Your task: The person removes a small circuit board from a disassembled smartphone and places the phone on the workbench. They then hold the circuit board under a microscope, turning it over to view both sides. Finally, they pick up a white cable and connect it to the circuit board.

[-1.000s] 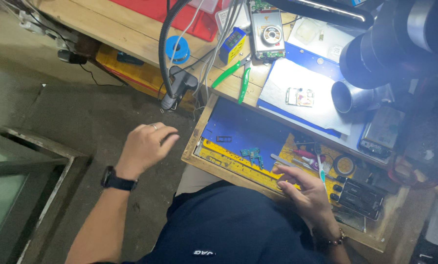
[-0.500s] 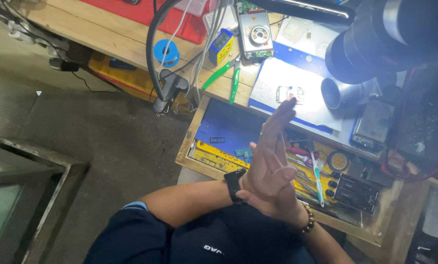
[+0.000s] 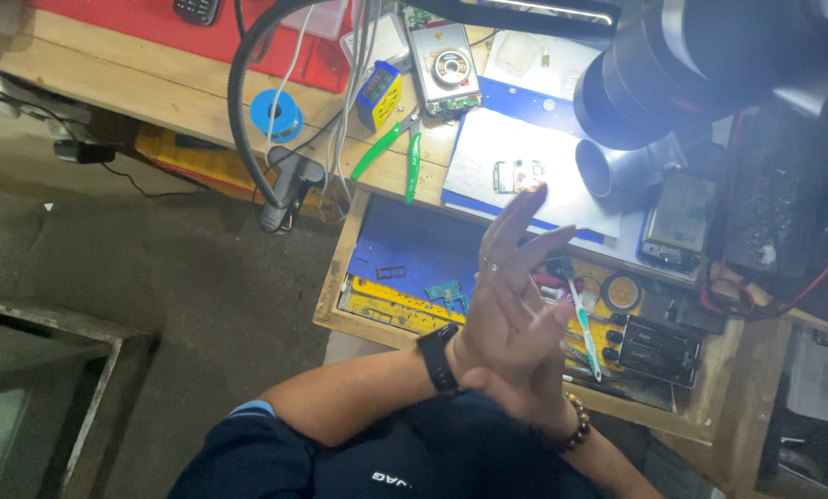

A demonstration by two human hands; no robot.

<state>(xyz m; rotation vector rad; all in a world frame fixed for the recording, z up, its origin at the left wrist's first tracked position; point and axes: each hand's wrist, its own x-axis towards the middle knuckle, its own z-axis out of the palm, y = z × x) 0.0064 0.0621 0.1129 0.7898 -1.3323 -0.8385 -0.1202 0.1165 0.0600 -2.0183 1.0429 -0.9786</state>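
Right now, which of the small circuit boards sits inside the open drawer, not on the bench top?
The small green circuit board lying on the blue mat in the open wooden drawer, just left of the raised hands. The other small board lies on the white sheet up on the bench.

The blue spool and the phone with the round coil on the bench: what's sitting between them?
In the head view, between the blue spool and the opened phone sit a small yellow-and-blue device and a bundle of grey cables running down the bench.

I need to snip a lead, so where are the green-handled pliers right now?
In the head view, the green-handled pliers lie on the wooden bench top, left of the white mat, just above the open drawer and below the yellow-and-blue meter.
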